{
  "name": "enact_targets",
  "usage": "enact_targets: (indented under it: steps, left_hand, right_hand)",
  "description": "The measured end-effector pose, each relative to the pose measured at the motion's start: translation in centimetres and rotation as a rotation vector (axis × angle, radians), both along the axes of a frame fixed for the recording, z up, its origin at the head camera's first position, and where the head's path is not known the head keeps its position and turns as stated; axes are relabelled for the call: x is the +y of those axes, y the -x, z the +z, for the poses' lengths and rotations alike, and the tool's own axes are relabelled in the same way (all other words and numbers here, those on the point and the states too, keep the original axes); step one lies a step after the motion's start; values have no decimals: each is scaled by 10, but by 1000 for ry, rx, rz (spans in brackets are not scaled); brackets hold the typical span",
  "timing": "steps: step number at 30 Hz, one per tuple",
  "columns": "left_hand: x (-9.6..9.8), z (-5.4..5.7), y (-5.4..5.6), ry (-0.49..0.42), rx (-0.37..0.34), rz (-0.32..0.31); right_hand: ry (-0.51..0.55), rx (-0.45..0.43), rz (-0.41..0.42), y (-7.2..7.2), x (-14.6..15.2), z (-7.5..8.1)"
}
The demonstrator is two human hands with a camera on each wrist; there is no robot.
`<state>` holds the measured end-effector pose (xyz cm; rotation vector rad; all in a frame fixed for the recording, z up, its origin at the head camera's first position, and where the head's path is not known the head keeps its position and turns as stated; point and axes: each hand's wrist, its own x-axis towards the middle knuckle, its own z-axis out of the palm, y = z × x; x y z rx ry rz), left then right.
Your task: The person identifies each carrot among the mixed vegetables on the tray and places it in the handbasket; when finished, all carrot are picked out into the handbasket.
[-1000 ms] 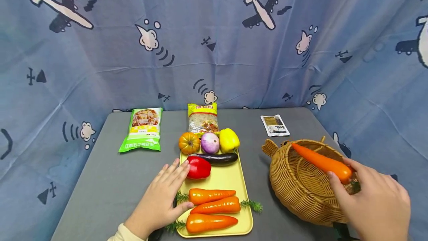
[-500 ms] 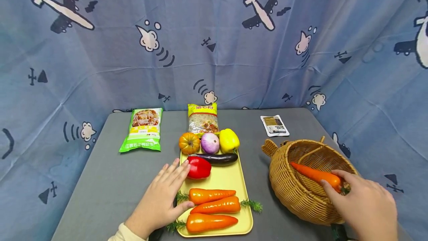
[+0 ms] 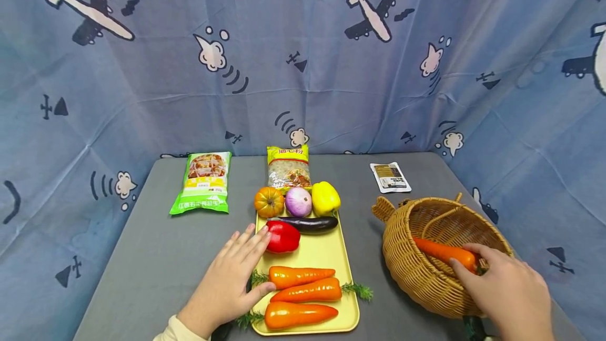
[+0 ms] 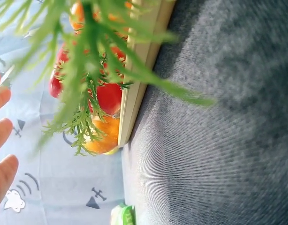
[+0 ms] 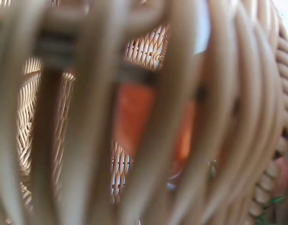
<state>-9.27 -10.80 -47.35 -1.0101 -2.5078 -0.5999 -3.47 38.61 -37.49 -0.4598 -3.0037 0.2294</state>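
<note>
Over at the right, my right hand point(image 3: 513, 283) pinches an orange carrot point(image 3: 445, 251) between thumb and fingers, down inside the mouth of a wicker basket point(image 3: 402, 257). Basket weave point(image 5: 92, 140) fills the right wrist view, with the orange of the carrot point(image 5: 132, 117) showing through its gaps. My left hand point(image 3: 232, 278) lies with straight fingers across the left side of a yellow tray point(image 3: 322, 254), fingertips right at a red bell pepper point(image 3: 284, 237). Three more carrots point(image 3: 312, 291) lie in the tray's near half. Green carrot tops point(image 4: 87, 70) hang before the left wrist camera.
An eggplant point(image 3: 312, 224) lies across the tray behind the pepper. At its far end sit an orange tomato-like vegetable point(image 3: 269, 202), a purple onion point(image 3: 299, 202) and a yellow bell pepper point(image 3: 325, 199). Behind are a green bag point(image 3: 203, 183), a pasta bag point(image 3: 288, 168) and a small pouch point(image 3: 390, 177).
My right hand has moved left and lowered the carrot from above the basket's opening to inside it. The left hand has stayed in place.
</note>
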Motion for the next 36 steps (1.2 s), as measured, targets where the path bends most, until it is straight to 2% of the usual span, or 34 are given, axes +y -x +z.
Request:
enact_targets:
  steps: [5, 8, 15, 19, 23, 27, 36]
  left_hand:
    - [1, 1, 0, 2, -3, 1]
    - [1, 1, 0, 8, 2, 4]
    - [1, 3, -1, 21, -3, 15]
    - [1, 3, -1, 22, -10, 16]
    - [1, 2, -1, 22, -14, 16]
    - [0, 0, 0, 23, -14, 15]
    - [0, -1, 2, 16, -9, 17]
  right_hand:
    - [18, -84, -34, 4, 0, 5]
    - [-5, -62, -30, 5, -1, 11]
    - [-74, 304, 78, -1, -30, 37]
    - [-43, 467, 158, -4, -57, 54]
    - [7, 620, 291, -6, -81, 64]
    - [37, 685, 428, -3, -102, 63]
    - [59, 677, 672, 13, -142, 36]
